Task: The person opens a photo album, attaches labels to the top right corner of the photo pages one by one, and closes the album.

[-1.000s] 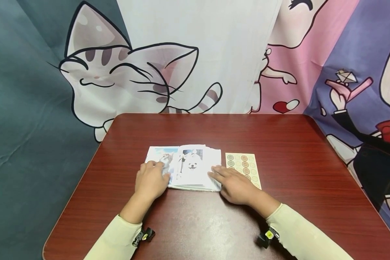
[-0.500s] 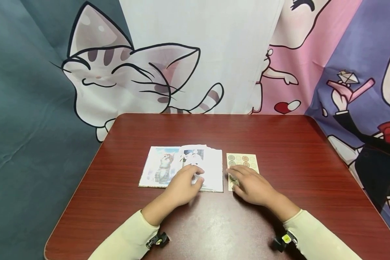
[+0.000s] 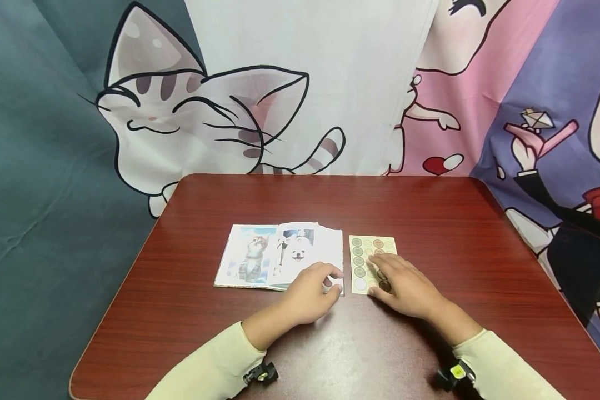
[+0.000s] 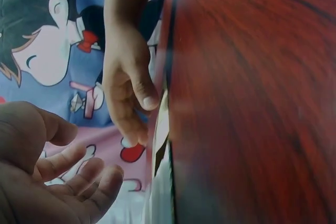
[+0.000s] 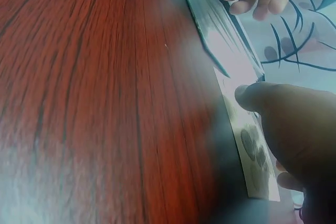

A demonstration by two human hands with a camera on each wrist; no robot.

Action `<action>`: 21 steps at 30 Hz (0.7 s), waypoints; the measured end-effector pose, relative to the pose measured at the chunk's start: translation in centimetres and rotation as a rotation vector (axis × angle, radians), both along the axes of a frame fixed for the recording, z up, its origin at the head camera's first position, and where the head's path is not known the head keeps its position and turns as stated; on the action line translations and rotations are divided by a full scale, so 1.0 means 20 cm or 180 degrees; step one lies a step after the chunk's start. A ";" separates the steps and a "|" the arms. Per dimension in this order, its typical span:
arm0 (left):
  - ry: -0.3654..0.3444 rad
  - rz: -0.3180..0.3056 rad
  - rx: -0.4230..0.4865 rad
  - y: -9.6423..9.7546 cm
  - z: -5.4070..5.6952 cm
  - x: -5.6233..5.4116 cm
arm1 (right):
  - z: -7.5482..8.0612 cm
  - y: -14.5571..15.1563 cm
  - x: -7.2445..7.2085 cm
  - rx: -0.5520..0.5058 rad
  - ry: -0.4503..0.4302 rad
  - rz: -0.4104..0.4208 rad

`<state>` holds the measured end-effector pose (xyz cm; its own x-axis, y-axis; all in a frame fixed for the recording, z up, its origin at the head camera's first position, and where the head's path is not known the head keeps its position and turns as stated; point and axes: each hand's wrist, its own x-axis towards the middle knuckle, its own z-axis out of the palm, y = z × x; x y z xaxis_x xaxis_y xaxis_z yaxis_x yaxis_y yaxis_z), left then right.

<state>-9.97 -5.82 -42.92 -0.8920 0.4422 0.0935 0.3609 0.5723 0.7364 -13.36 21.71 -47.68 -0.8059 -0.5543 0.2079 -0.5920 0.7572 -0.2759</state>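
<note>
An open book (image 3: 252,256) lies on the table, a kitten picture on its left page and a white dog picture on its right. Over the lower right corner of the book is my left hand (image 3: 311,293), its fingers loosely bent with nothing between them; the left wrist view shows its palm raised above the tabletop. To the right of the book lies a pale yellow sheet of round stickers (image 3: 358,261). My right hand (image 3: 407,286) is over the sheet's right part, fingers relaxed and thumb near the lower edge, covering several stickers. In the right wrist view its thumb (image 5: 257,97) overlaps the sheet.
The dark red wooden table (image 3: 190,344) has rounded far corners. Behind it hangs a cartoon-printed cloth (image 3: 300,33). Both wrists carry small black devices, the left one (image 3: 261,373) and the right one (image 3: 455,375), close over the tabletop.
My left hand has left the book's left page and moved right across to its lower right corner. My right hand has moved right from the book's right page onto the sticker sheet.
</note>
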 end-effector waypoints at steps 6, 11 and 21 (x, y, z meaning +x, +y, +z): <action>-0.0461 0.0031 0.0342 0.08 -0.04 -0.01 | -0.02 0.05 0.00 -0.0008 -0.0016 -0.0057; -0.0795 0.0264 0.0596 0.14 -0.07 -0.01 | -0.02 0.07 0.01 -0.0040 -0.0026 -0.0074; -0.1192 0.0536 0.0650 0.26 -0.10 -0.01 | -0.04 0.08 0.02 -0.0120 -0.0072 -0.0101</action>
<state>-10.14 -0.60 -44.92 -0.9388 0.2942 -0.1789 -0.0373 0.4297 0.9022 -13.03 23.41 -48.56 -0.8277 -0.5206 0.2096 -0.5612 0.7644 -0.3175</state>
